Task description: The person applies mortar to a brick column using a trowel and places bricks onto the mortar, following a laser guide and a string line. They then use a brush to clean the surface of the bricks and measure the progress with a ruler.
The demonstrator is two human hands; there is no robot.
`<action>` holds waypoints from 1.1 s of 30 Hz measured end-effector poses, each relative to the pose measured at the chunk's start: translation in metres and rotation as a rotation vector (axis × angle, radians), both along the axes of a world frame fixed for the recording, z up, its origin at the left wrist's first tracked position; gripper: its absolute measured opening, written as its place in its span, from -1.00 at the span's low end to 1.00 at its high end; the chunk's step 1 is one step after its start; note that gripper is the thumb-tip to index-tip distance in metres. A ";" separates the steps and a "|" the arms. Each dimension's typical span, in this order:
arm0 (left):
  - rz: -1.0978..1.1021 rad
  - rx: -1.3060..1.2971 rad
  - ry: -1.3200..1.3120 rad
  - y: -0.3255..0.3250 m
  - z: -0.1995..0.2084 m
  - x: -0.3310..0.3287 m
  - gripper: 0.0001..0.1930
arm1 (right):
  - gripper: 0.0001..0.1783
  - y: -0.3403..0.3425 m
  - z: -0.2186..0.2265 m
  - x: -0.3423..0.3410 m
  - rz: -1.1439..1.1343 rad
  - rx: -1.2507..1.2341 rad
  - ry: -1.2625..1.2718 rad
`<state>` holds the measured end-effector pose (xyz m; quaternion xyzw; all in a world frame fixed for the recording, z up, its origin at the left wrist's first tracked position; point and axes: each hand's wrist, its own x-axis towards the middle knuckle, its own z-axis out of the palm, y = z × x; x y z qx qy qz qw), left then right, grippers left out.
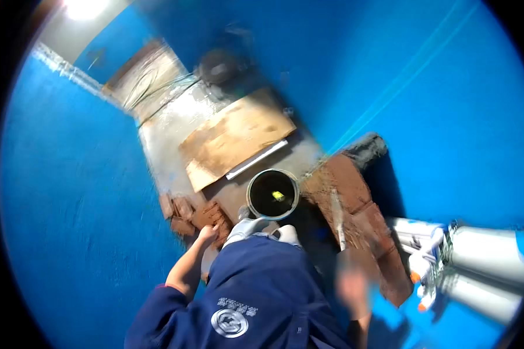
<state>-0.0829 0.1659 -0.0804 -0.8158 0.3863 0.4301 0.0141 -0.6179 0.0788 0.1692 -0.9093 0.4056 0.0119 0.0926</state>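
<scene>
My left hand [208,234] reaches down to a small pile of reddish bricks [183,218]. Its fingers are curled at the edge of a brick [214,218], which stays on the pile. On the right, my right hand [353,286] is smeared by motion. A long, narrow, pale trowel-like tool [337,218] runs up from it across the brick stack [361,203]; the grip itself is blurred. Between my hands, just past my shoes, stands a round bucket [249,195] with dark contents and a small yellow piece [278,196] inside.
Beyond the bucket lies a wooden board [239,136] with a white strip [256,159] along its near edge. Large white pipes [495,250] are at the right. Blue walls [70,192] flank the grey floor. Cables [148,84] lie at the far left.
</scene>
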 end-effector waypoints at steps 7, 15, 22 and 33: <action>0.648 0.127 0.014 0.135 -0.041 -0.034 -0.81 | -0.85 -0.025 -0.081 0.001 0.138 -0.086 -0.079; 0.550 0.355 0.217 0.182 -0.069 -0.069 -0.52 | -0.74 -0.086 0.043 0.163 0.112 0.330 -0.158; 0.557 0.258 0.093 0.198 -0.103 -0.028 -0.46 | -0.76 -0.090 0.008 0.269 -0.026 0.520 0.126; 0.780 0.488 0.134 0.140 -0.200 0.129 -0.72 | -0.73 -0.039 -0.139 0.264 -0.830 1.169 0.345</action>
